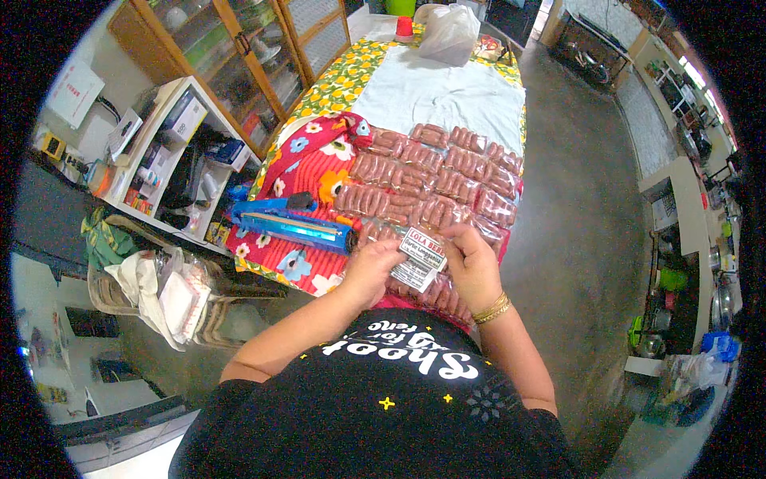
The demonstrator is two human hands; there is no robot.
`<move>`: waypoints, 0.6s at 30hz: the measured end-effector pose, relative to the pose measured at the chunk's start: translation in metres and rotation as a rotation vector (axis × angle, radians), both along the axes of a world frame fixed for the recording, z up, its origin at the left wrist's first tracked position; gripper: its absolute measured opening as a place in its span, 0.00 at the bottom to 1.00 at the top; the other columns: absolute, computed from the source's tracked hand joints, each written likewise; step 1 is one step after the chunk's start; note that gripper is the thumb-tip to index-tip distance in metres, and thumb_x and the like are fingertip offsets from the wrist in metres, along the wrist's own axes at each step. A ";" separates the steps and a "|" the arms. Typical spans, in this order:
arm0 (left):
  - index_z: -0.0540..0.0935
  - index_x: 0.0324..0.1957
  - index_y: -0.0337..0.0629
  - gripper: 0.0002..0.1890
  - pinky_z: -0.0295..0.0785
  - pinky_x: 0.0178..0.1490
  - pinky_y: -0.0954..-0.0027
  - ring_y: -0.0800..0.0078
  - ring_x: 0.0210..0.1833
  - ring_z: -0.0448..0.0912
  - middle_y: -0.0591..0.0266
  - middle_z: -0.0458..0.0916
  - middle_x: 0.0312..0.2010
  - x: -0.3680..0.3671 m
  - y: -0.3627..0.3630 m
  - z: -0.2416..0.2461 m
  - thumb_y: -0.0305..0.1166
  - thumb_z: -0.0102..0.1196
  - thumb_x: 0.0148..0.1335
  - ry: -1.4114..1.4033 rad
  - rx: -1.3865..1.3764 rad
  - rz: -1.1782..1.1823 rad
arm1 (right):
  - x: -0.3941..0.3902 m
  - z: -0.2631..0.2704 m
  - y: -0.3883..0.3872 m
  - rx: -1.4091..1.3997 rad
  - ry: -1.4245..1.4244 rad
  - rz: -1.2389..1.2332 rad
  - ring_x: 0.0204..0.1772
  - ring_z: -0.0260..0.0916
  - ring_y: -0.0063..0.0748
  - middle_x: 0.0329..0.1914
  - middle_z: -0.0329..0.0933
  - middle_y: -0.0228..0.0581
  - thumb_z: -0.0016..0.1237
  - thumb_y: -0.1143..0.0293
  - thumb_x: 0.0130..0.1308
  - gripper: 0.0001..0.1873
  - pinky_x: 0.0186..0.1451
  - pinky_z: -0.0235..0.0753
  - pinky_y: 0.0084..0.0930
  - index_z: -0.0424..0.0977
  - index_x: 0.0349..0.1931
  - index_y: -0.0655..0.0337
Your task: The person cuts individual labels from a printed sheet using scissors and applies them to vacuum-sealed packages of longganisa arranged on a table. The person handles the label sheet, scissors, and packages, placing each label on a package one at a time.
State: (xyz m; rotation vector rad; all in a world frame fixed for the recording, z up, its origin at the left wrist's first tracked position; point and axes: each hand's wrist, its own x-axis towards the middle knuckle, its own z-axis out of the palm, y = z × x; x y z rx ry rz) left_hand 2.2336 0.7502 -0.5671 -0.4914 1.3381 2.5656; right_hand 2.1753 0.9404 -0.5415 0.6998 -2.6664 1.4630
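Note:
Between my two hands is a printed paper label (422, 247), with a second printed label (413, 276) just below it. My left hand (376, 268) pinches the left edge of the labels between thumb and fingers. The fingers of my right hand (473, 258) are closed on the upper label's right side; a gold bracelet circles that wrist. Under and beyond the hands, clear plastic packs of sausages (458, 185) lie in rows on a table. A blue impulse heat sealer (293, 230) with a black end rests left of the packs, on a red flowered cloth (311, 158).
Farther along the table are a pale cloth (440, 90), a white plastic bag (450, 35) and a red cup (404, 27). At left stand a white shelf unit (179, 155) and a chair (108, 293) holding bags. A kitchen counter (682, 197) runs along the right.

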 end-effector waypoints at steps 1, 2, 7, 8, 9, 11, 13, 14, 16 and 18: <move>0.81 0.44 0.32 0.10 0.78 0.44 0.69 0.71 0.38 0.82 0.57 0.84 0.39 0.001 0.001 0.001 0.23 0.48 0.65 -0.022 0.100 0.071 | 0.000 0.004 0.000 0.010 0.107 0.028 0.40 0.76 0.22 0.36 0.79 0.37 0.52 0.75 0.66 0.07 0.43 0.75 0.24 0.75 0.43 0.61; 0.81 0.43 0.30 0.10 0.77 0.45 0.70 0.72 0.39 0.82 0.57 0.84 0.38 0.000 0.002 0.001 0.23 0.48 0.66 -0.039 0.202 0.141 | 0.000 0.007 0.000 0.039 0.123 0.039 0.40 0.76 0.23 0.36 0.79 0.38 0.52 0.76 0.65 0.08 0.43 0.75 0.24 0.74 0.44 0.61; 0.83 0.39 0.34 0.11 0.77 0.37 0.73 0.75 0.31 0.82 0.61 0.85 0.31 -0.003 0.003 0.002 0.33 0.57 0.66 0.104 -0.329 -0.063 | 0.005 0.013 0.002 -0.127 -0.150 0.107 0.42 0.77 0.23 0.37 0.80 0.40 0.54 0.79 0.62 0.13 0.44 0.76 0.24 0.72 0.48 0.63; 0.83 0.38 0.34 0.11 0.77 0.37 0.74 0.76 0.31 0.82 0.61 0.85 0.30 -0.003 0.003 0.002 0.34 0.58 0.66 0.117 -0.377 -0.074 | 0.006 0.012 0.002 -0.125 -0.198 0.114 0.42 0.77 0.23 0.38 0.80 0.40 0.54 0.79 0.62 0.14 0.44 0.76 0.23 0.72 0.48 0.64; 0.83 0.37 0.35 0.11 0.77 0.36 0.74 0.77 0.30 0.82 0.62 0.85 0.30 -0.003 0.003 0.002 0.35 0.58 0.66 0.114 -0.415 -0.093 | 0.007 0.010 0.003 -0.141 -0.227 0.138 0.43 0.77 0.23 0.38 0.80 0.39 0.55 0.80 0.62 0.15 0.45 0.76 0.23 0.71 0.49 0.65; 0.83 0.38 0.34 0.12 0.77 0.35 0.73 0.76 0.31 0.82 0.61 0.85 0.30 -0.002 0.005 0.002 0.35 0.59 0.65 0.046 -0.334 -0.089 | 0.007 0.007 0.003 -0.226 -0.388 0.155 0.43 0.77 0.23 0.40 0.80 0.39 0.54 0.80 0.63 0.15 0.46 0.76 0.22 0.71 0.49 0.66; 0.83 0.39 0.34 0.11 0.77 0.36 0.73 0.76 0.31 0.82 0.61 0.85 0.32 -0.001 0.006 0.001 0.34 0.59 0.65 -0.002 -0.220 -0.089 | 0.008 0.004 0.004 -0.370 -0.647 0.141 0.40 0.75 0.22 0.39 0.80 0.37 0.54 0.79 0.64 0.14 0.42 0.75 0.21 0.71 0.49 0.65; 0.83 0.39 0.34 0.10 0.78 0.37 0.74 0.75 0.32 0.82 0.60 0.85 0.33 -0.001 0.006 0.001 0.33 0.58 0.65 -0.011 -0.152 -0.085 | 0.008 0.004 0.005 -0.420 -0.679 0.138 0.36 0.73 0.21 0.38 0.80 0.37 0.53 0.78 0.65 0.13 0.37 0.73 0.20 0.71 0.49 0.65; 0.82 0.40 0.34 0.09 0.79 0.39 0.72 0.73 0.34 0.83 0.58 0.85 0.35 0.000 0.006 0.000 0.31 0.58 0.65 -0.053 -0.007 -0.089 | 0.010 0.003 0.006 -0.522 -0.744 0.110 0.23 0.69 0.19 0.32 0.78 0.35 0.52 0.75 0.67 0.11 0.21 0.67 0.18 0.71 0.48 0.61; 0.82 0.40 0.34 0.09 0.81 0.42 0.67 0.69 0.36 0.85 0.56 0.85 0.36 0.000 0.003 -0.002 0.31 0.59 0.64 -0.115 0.149 -0.100 | 0.011 0.003 0.008 -0.640 -0.785 0.145 0.19 0.67 0.18 0.30 0.77 0.34 0.51 0.75 0.68 0.10 0.15 0.65 0.18 0.72 0.48 0.60</move>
